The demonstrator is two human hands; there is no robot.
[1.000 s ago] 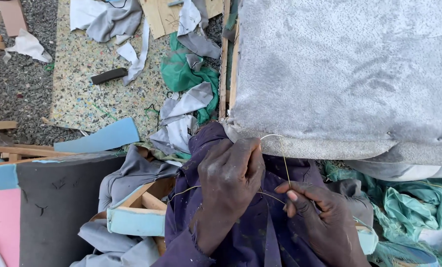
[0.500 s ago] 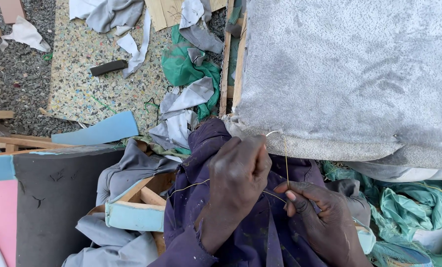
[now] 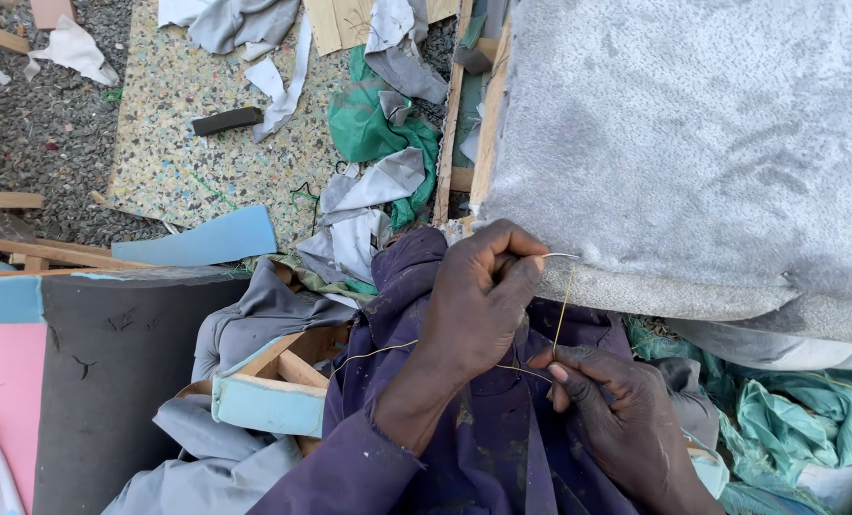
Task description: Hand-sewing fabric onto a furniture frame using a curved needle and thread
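While pinched: needle [image 3: 561,256], thread [image 3: 561,310].

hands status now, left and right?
Left hand: closed, pinching a curved needle at the grey upholstery edge.
Right hand: closed, pinching the thread.

Your left hand [image 3: 478,300] now sits higher and closer to the grey cushion edge [image 3: 636,291] than 1 second ago, fingertips pressed at the seam. The curved needle [image 3: 561,256] lies flatter against the fabric, and the thread [image 3: 561,315] runs straighter down to your right hand [image 3: 616,410].
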